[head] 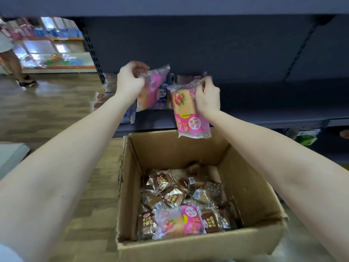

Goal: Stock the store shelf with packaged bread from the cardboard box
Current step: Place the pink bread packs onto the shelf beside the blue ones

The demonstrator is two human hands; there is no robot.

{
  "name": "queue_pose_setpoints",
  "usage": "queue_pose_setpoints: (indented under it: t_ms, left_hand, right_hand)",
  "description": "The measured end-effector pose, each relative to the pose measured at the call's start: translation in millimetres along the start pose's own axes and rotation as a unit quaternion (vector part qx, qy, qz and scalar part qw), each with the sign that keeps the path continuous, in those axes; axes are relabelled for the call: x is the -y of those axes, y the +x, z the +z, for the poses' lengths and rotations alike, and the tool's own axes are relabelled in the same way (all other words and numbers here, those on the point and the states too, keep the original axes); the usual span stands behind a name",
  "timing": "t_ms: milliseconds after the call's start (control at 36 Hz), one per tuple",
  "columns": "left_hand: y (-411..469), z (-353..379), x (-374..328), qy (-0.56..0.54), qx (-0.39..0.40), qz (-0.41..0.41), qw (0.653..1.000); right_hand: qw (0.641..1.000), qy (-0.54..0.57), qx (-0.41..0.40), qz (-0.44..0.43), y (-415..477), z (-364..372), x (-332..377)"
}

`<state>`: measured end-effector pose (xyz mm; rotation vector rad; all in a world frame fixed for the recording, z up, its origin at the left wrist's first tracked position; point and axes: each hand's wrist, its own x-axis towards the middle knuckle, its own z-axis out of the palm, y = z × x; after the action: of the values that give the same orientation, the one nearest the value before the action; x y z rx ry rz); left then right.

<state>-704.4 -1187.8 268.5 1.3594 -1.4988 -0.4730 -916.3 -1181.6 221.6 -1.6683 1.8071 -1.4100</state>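
My left hand pinches the top of a pink strawberry bread pack held upright over the dark shelf. My right hand pinches the top seam of a second pink bread pack, which hangs above the box's far edge. The open cardboard box sits on the floor below, holding several brown bread packs and one pink pack. Blue and pink bread packs stand on the shelf behind my hands.
The shelf's right part is bare dark board, with a slotted upright at its left end. A lower shelf holds a green pack. A person's legs stand at far left on the wooden floor.
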Motion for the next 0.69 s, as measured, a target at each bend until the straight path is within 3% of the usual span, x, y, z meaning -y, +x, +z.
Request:
queue_pose_setpoints:
  t_ms: [139,250,306,417,528,694]
  left_hand:
    - [-28.2,9.0,19.9,0.045,0.126,-0.026,0.991]
    - [-58.8,13.0,41.1,0.077,0.273,-0.090,0.955]
    - [-67.2,14.4,52.3,0.076,0.302,-0.109,0.944]
    - [-68.3,13.0,63.8,0.045,0.272,-0.132,0.952]
    - [-56.1,9.9,62.4,0.039,0.217,-0.102,0.970]
    - [-37.6,14.7,32.8,-0.079,0.157,-0.105,0.979]
  right_hand:
    - [0.999,0.004,-0.016,0.030,0.7,3.5,1.0]
    - [0.998,-0.007,-0.037,0.056,2.0,4.4,-2.3]
    - [0.997,-0.016,-0.043,0.064,3.0,4.1,-4.2]
    - [0.997,-0.012,-0.050,0.060,7.4,2.6,-3.8]
    - [0.999,0.002,-0.024,0.039,16.8,-0.9,5.9]
    - [0.988,0.015,0.148,-0.033,30.7,-4.7,20.9]
